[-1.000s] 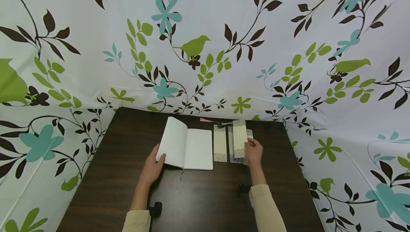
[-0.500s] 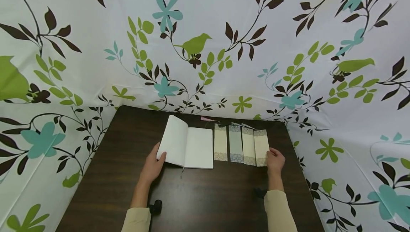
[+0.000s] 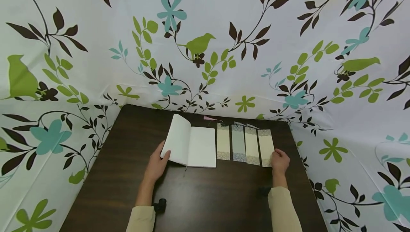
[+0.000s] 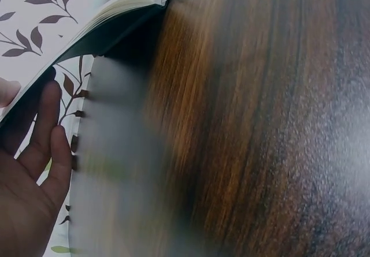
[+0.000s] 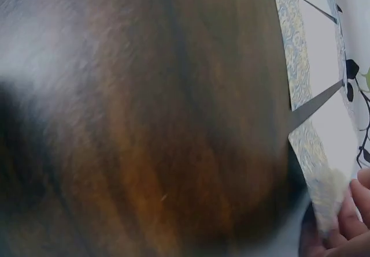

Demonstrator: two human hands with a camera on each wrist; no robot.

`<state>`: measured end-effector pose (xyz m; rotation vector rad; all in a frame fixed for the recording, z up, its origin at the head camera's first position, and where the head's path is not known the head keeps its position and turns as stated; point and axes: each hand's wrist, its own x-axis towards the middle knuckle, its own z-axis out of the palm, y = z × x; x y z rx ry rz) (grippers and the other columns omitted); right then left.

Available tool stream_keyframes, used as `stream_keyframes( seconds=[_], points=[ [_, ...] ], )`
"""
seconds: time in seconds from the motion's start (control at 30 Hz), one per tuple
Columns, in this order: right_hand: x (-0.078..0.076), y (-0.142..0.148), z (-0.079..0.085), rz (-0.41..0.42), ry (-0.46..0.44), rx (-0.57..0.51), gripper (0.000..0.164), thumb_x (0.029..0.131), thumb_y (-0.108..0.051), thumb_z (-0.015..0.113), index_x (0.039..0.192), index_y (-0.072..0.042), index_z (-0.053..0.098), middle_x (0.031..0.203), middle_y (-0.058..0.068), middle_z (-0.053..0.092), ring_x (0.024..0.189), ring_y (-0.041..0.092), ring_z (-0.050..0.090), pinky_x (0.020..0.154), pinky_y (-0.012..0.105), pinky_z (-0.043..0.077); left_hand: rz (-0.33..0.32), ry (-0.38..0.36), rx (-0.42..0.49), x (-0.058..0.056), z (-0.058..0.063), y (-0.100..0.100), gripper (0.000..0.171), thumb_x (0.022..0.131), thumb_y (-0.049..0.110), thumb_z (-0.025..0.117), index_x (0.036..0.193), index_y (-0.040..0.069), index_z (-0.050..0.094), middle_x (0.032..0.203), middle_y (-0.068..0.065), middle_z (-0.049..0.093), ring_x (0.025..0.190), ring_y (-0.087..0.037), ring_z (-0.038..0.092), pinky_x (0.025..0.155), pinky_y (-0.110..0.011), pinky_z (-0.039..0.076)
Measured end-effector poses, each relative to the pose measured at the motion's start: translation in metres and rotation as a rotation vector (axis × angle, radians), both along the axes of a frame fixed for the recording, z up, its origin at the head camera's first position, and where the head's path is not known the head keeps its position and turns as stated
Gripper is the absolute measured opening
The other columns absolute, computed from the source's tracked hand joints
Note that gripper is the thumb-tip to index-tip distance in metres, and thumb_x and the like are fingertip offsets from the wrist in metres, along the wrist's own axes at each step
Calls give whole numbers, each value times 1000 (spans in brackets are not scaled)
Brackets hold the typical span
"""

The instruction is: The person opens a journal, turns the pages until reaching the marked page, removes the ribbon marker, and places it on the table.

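Observation:
An open notebook [image 3: 202, 147] with blank white pages lies on the table, its left half tilted up. My left hand [image 3: 156, 162] grips that raised left side, thumb on the page and fingers beneath the dark cover, as the left wrist view shows. To the right, several patterned paper strips that look like bookmarks stand in a row: a cream one [image 3: 223, 141], a blue-grey one [image 3: 238, 143], and another cream one [image 3: 252, 145]. At the row's right end my right hand [image 3: 280, 161] pinches the last cream bookmark [image 3: 265, 147] by its lower right edge.
Dark wooden table [image 3: 205, 200] under everything. A pink tassel [image 3: 209, 118] lies behind the bookmarks near the back edge. A patterned cloth [image 3: 205, 79] with leaves and birds hangs behind and at both sides. A ribbon [image 3: 185, 169] hangs from the notebook's bottom.
My right hand has moved right and carried the last bookmark from above the others to the row's right end, then slightly further, opening a gap. My left hand still holds the notebook.

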<state>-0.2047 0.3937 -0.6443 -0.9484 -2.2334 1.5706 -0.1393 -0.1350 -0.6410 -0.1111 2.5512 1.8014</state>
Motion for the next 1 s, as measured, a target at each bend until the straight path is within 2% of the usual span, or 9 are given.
stream_keyframes(
  seconds=[0.13, 0.27, 0.37, 0.43, 0.57, 0.77, 0.93, 1.0],
  points=[
    [7, 3, 3, 44, -79, 29, 48, 111, -22, 47, 147, 8, 57, 151, 33, 53, 142, 49, 47, 117, 61, 38, 13, 5, -2, 0, 1, 2, 63, 114, 34, 57, 170, 16, 33, 167, -16, 47, 145, -38, 56, 113, -57, 47],
    [16, 5, 2, 103, -128, -2, 54, 113, -28, 43, 153, 8, 50, 159, 35, 44, 150, 52, 39, 123, 64, 33, 7, 10, 18, -1, 8, 6, 61, 113, 37, 59, 168, 18, 39, 165, -13, 51, 136, -32, 63, 105, -43, 54],
    [21, 4, -1, 129, -138, -27, 56, 113, -29, 44, 157, 7, 45, 164, 33, 39, 153, 52, 34, 124, 64, 30, -2, 25, 35, -3, 16, 11, 58, 113, 36, 59, 166, 18, 44, 160, -14, 56, 132, -30, 64, 99, -31, 54],
    [23, 3, -2, 136, -136, -30, 56, 113, -27, 45, 158, 7, 44, 164, 33, 38, 153, 52, 34, 124, 64, 30, -4, 34, 42, -5, 20, 16, 57, 113, 35, 60, 165, 17, 44, 156, -15, 59, 128, -29, 65, 96, -29, 54],
    [28, 0, -2, 134, -132, -31, 56, 112, -25, 46, 158, 7, 41, 165, 34, 36, 153, 52, 33, 124, 65, 29, -8, 57, 13, -8, 24, 27, 58, 113, 28, 60, 166, 13, 42, 156, -16, 57, 129, -31, 63, 100, -39, 54],
    [32, -2, 1, 139, -124, -27, 58, 113, -26, 44, 160, 6, 38, 166, 34, 34, 153, 53, 32, 124, 66, 29, -57, 87, -85, -15, 28, 49, 65, 111, 24, 63, 170, 22, 35, 164, -13, 45, 149, -36, 48, 117, -59, 42],
    [32, -3, -1, 147, -129, -20, 59, 114, -28, 43, 161, 7, 36, 165, 36, 32, 152, 54, 33, 123, 68, 30, -186, 38, -171, -18, 31, 68, 78, 106, 35, 71, 172, 26, 30, 174, -14, 32, 159, -41, 36, 120, -67, 37],
    [31, -4, -1, 155, -145, -16, 59, 114, -30, 43, 161, 5, 36, 165, 34, 33, 153, 54, 30, 126, 72, 18, -252, -2, -218, -18, 31, 74, 81, 104, 41, 73, 171, 24, 31, 174, -17, 31, 159, -44, 36, 119, -69, 38]
  ],
)
